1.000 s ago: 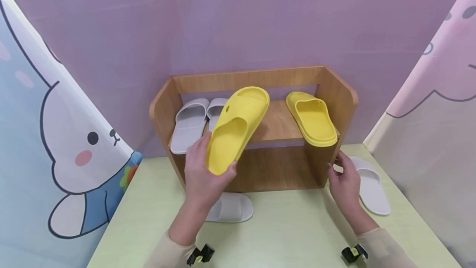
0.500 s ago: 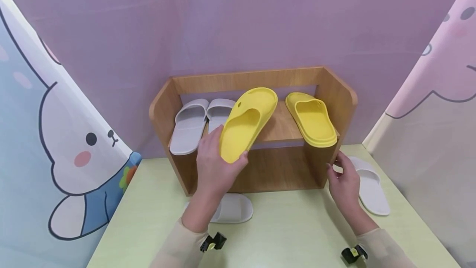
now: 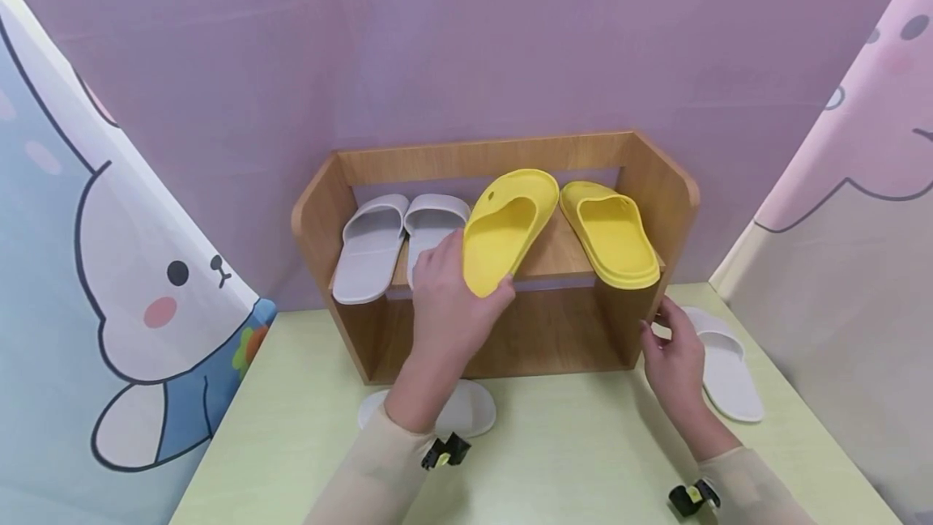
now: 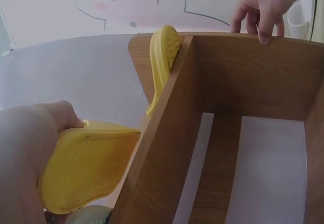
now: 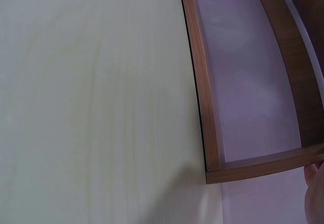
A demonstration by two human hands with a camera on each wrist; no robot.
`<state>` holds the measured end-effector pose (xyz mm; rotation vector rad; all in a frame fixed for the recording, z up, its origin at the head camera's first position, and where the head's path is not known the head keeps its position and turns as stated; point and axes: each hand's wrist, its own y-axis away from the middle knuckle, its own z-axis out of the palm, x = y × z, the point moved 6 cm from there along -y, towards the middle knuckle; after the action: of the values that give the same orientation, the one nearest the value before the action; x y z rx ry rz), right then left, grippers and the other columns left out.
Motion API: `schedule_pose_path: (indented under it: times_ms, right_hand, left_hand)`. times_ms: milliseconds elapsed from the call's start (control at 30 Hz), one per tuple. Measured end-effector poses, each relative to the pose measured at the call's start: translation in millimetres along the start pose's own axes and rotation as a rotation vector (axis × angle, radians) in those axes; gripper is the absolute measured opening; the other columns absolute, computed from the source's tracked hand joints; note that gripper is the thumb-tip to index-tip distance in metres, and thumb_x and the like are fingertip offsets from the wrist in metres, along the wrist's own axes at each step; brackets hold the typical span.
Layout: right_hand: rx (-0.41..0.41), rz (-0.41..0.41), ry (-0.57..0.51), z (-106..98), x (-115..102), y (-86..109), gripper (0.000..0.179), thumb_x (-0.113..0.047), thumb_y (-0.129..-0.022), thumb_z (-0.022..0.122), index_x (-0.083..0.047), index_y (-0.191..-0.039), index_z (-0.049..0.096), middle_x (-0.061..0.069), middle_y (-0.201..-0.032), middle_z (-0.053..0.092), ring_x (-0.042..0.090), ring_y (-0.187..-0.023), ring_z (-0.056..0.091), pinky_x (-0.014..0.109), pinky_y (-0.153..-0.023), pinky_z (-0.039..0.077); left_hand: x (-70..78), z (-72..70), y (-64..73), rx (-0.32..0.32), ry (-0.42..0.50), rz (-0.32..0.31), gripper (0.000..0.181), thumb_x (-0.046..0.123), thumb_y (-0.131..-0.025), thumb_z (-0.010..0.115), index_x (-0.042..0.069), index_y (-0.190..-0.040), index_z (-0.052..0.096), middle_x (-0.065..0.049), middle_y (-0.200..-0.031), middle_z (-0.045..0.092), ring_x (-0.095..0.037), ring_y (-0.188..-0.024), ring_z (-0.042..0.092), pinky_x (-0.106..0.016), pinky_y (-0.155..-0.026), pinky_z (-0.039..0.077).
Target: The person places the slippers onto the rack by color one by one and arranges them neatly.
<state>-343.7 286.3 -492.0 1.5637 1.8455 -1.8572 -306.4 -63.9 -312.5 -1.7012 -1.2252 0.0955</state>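
My left hand (image 3: 455,306) holds a yellow slipper (image 3: 510,225) by its heel end, thumb on one side and fingers on the other. Its toe points up and away, over the top shelf of a wooden shoe rack (image 3: 484,162). In the left wrist view the held slipper (image 4: 91,168) is close beside the shelf edge. A matching yellow slipper (image 3: 619,245) lies on that shelf at the right end. My right hand (image 3: 676,355) grips the front edge of the rack's right side panel, the thumb tip showing over the edge in the left wrist view.
Two grey slippers stand side by side at the shelf's left; the outer grey slipper (image 3: 369,253) is fully seen. A white slipper (image 3: 466,410) lies before the rack, partly behind my left forearm. Another white slipper (image 3: 731,375) lies right of it. A purple curtain (image 3: 481,47) hangs behind.
My left hand has carried the yellow slipper rightward along the rack, closer to the other yellow slipper, uncovering the second grey slipper. The right hand stays on the side panel.
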Motion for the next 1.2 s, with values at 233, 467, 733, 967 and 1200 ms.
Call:
schedule_pose_path:
  times_ms: [233, 467, 733, 967, 1200]
  right_hand:
    - [-0.005, 0.006, -0.006, 0.1, 1.0, -0.4, 0.052, 0.015, -0.095, 0.072, 0.000, -0.145, 0.067, 0.022, -0.124, 0.073, -0.011, -0.110, 0.059, 0.001, -0.078, 0.052]
    - [-0.001, 0.004, -0.012, 0.2, 2.5, -0.6, 0.052, 0.016, -0.095, 0.071, 0.002, -0.145, 0.066, 0.023, -0.125, 0.073, -0.014, -0.110, 0.059, 0.001, -0.079, 0.052]
    - [-0.001, 0.024, -0.001, 0.0, 1.6, -0.4, 0.053, 0.014, -0.096, 0.071, -0.001, -0.146, 0.067, 0.021, -0.126, 0.073, -0.014, -0.110, 0.057, 0.001, -0.079, 0.052]
    - [0.000, 0.012, 0.001, 0.1, 1.9, -0.3, 0.053, 0.015, -0.095, 0.072, -0.001, -0.146, 0.067, 0.021, -0.124, 0.074, -0.014, -0.109, 0.057, 0.001, -0.078, 0.052]
    - [-0.004, 0.008, 0.008, -0.4, 1.0, -0.3, 0.052, 0.015, -0.095, 0.072, -0.001, -0.145, 0.068, 0.020, -0.122, 0.074, -0.013, -0.109, 0.058, 0.001, -0.078, 0.051]
  left_hand:
    - [6.3, 15.9, -8.5, -0.071, -0.029, -0.107, 0.080, 0.038, -0.085, 0.087, 0.002, -0.150, 0.059, -0.015, -0.144, 0.068, -0.034, -0.128, 0.057, -0.053, -0.110, 0.049]
    - [9.8, 23.7, -13.8, -0.079, -0.099, -0.136, 0.080, 0.045, -0.087, 0.087, 0.003, -0.150, 0.060, -0.013, -0.143, 0.070, -0.031, -0.125, 0.059, -0.050, -0.108, 0.051]
    - [13.4, 28.7, -20.1, -0.068, -0.189, -0.100, 0.078, 0.047, -0.087, 0.088, 0.000, -0.144, 0.064, -0.015, -0.137, 0.073, -0.033, -0.119, 0.064, -0.049, -0.105, 0.055]
    - [13.8, 37.3, -26.9, -0.110, -0.255, -0.108, 0.070, 0.050, -0.088, 0.087, 0.002, -0.135, 0.066, -0.011, -0.123, 0.074, -0.031, -0.110, 0.064, -0.047, -0.100, 0.056]
    - [13.9, 41.6, -29.8, -0.176, -0.317, -0.157, 0.073, 0.056, -0.088, 0.085, 0.002, -0.133, 0.066, -0.010, -0.116, 0.073, -0.029, -0.104, 0.064, -0.043, -0.091, 0.057]
